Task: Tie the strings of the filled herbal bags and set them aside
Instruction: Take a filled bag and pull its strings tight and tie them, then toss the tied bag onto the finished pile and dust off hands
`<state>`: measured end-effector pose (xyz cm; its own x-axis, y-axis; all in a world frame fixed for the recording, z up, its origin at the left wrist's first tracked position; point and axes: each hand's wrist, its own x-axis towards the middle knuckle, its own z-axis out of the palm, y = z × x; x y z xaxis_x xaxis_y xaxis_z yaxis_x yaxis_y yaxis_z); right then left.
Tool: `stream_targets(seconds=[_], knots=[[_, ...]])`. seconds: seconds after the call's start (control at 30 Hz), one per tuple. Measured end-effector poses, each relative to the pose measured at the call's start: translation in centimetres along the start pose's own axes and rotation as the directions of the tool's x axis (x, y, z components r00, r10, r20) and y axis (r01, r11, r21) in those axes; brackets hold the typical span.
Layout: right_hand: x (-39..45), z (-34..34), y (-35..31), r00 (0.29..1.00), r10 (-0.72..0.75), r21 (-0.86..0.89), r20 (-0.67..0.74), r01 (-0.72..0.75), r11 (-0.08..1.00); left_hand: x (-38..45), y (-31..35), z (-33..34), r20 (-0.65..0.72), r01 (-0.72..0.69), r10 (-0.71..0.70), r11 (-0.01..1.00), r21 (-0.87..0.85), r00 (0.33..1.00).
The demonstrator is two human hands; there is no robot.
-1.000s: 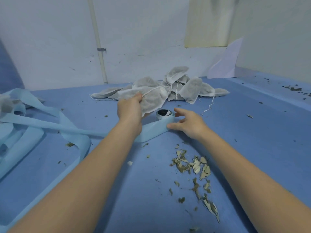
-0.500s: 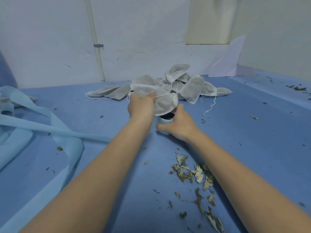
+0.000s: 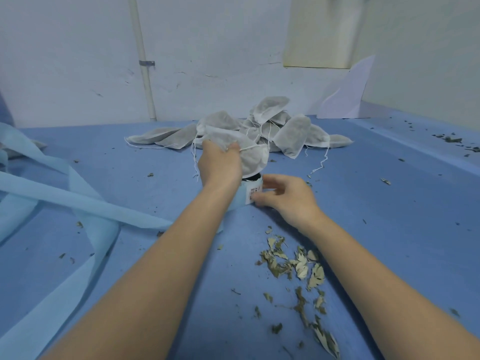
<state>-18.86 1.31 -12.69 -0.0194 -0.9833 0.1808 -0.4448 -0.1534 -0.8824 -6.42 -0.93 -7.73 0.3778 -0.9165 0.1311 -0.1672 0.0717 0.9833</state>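
Left hand (image 3: 219, 165) grips filled herbal bag (image 3: 249, 154) at its gathered top, bag hanging to its 3 o'clock, over small container (image 3: 253, 189). Right hand (image 3: 283, 197) at 5 o'clock of bag, fingers curled round container. Bag pile (image 3: 285, 126) at 12 o'clock on tabletop (image 3: 389, 216).

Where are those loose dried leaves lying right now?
The dried leaves lie scattered on the blue table, low and right of centre, between the two forearms, nearer the right one.
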Motion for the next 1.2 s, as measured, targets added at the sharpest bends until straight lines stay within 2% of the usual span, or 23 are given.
stream_targets(seconds=[0.23,0.57,0.8,0.93,1.03,1.1,1.2], knots=[[0.1,0.7,0.0,0.981,-0.064,-0.042,-0.182,0.057,0.997,0.0,-0.3,-0.1,0.001,-0.022,0.022,1.0,0.01,1.0],[0.3,1.2,0.1,0.957,-0.04,-0.044,-0.287,0.028,0.999,-0.2,-0.4,-0.1,-0.008,-0.02,0.02,0.999,0.044,1.0],[-0.6,0.8,-0.5,0.973,-0.123,-0.153,-0.193,0.094,0.984,-0.2,-0.5,-0.1,-0.01,-0.024,0.024,0.999,0.038,1.0],[-1.5,0.4,-1.5,0.997,-0.075,-0.173,0.013,0.076,0.982,-0.2,-0.5,-0.1,0.005,-0.023,0.023,1.0,0.008,1.0],[-1.7,-0.5,-2.6,0.988,-0.044,-0.24,0.149,0.08,0.967,-0.1,-0.4,-0.3,0.021,-0.018,0.019,0.999,-0.041,1.0],[-1.6,-1.4,-3.3,0.992,-0.089,-0.264,0.095,0.111,0.958,-0.1,-0.2,-0.5,0.036,-0.048,0.051,0.996,-0.08,0.998],[-1.6,-2.3,-4.0,0.976,-0.204,-0.183,-0.077,0.188,0.965,-0.2,0.1,-0.9,0.118,-0.097,0.118,0.981,-0.169,0.986]])
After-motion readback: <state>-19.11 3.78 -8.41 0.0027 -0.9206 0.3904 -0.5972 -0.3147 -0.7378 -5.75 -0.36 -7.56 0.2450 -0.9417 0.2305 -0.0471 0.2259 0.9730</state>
